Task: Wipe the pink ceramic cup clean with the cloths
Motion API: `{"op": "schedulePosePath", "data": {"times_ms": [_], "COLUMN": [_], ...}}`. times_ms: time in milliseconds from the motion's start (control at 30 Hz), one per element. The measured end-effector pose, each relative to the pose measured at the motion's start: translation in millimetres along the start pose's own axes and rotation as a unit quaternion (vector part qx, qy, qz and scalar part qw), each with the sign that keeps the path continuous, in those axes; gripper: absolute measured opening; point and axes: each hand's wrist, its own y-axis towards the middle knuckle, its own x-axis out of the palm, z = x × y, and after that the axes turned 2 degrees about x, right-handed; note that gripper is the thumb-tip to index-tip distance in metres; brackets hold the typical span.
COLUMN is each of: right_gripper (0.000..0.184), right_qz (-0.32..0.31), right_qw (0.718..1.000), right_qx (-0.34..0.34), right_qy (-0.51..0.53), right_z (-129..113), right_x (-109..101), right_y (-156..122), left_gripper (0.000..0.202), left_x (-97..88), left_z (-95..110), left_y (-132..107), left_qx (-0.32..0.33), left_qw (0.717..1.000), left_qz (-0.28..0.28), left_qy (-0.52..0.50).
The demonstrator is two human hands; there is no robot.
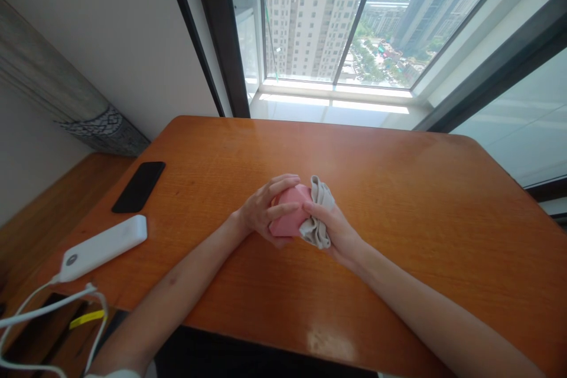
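Note:
Near the middle of the wooden table, my left hand (272,207) is wrapped round a pink object (290,223) with flat, angled sides; its kind is not clear. In my right hand (337,227) is a bunched light grey cloth (318,231), pressed against the right side of the pink object. My right thumb reaches over the cloth to the pink surface. The fingers of my right hand behind the cloth are hidden. Both hands are closed and close together, just above or on the tabletop; I cannot tell whether the pink object touches the wood.
The brown wooden table (398,189) spreads around my hands. At its left lie a black phone (139,187) and a white power strip or charger (106,248) with a white cable (48,307) hanging off the edge. A window (332,29) stands beyond the far edge, a curtain (88,100) at left.

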Motion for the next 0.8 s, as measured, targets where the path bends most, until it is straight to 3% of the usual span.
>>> {"op": "schedulePosePath", "data": {"times_ms": [100, 167, 233, 333, 367, 400, 433, 567, 667, 733, 800], "right_gripper": [0.048, 0.04, 0.038, 0.03, 0.028, 0.028, 0.028, 0.03, 0.035, 0.05, 0.057], "right_qz": [-0.039, -0.077, -0.111, -0.15, -0.153, -0.145, -0.129, -0.043, -0.004, 0.011, 0.01], "right_qw": [0.982, 0.94, 0.865, 0.717, 0.69, 0.692, 0.717, 0.874, 0.979, 0.999, 0.999], "right_qx": [-0.114, -0.199, -0.302, -0.449, -0.472, -0.471, -0.452, -0.279, -0.096, -0.006, 0.022], "right_qy": [-0.145, -0.267, -0.385, -0.512, -0.528, -0.527, -0.514, -0.395, -0.178, -0.035, 0.028], "right_z": [9.7, 15.1, 19.7, 25.6, 27.1, 27.9, 28.0, 17.1, 3.0, -2.2, -1.5], "right_x": [-4.5, -9.3, -14.5, -21.6, -23.1, -24.0, -24.3, -18.1, -8.5, -2.6, 0.9], "right_y": [-2.9, -3.9, -2.4, 2.6, 3.9, 4.6, 4.6, 0.5, -1.2, -1.0, -0.8], "left_gripper": [0.112, 0.114, 0.114, 0.109, 0.106, 0.104, 0.102, 0.106, 0.109, 0.109, 0.113], "left_x": [0.5, 1.3, 1.3, 0.0, -0.3, -0.4, -0.1, 2.1, 1.8, 0.9, 0.5], "left_z": [-0.6, -0.9, -0.1, 2.5, 3.1, 3.2, 2.8, -2.4, -3.2, -1.2, 1.1], "left_y": [-6.7, -10.2, -11.3, -9.1, -8.0, -7.2, -6.5, -4.5, -0.2, 3.3, 4.8], "left_qx": [-0.031, -0.057, -0.061, -0.069, -0.078, -0.093, -0.105, -0.082, -0.036, -0.03, -0.019], "left_qw": [0.999, 0.995, 0.99, 0.986, 0.985, 0.983, 0.982, 0.989, 0.997, 0.998, 0.998], "left_qz": [0.031, 0.05, 0.059, 0.045, 0.037, 0.029, 0.028, 0.049, 0.026, 0.013, 0.012], "left_qy": [-0.03, -0.071, -0.109, -0.146, -0.152, -0.154, -0.152, -0.11, -0.067, -0.055, -0.054]}}
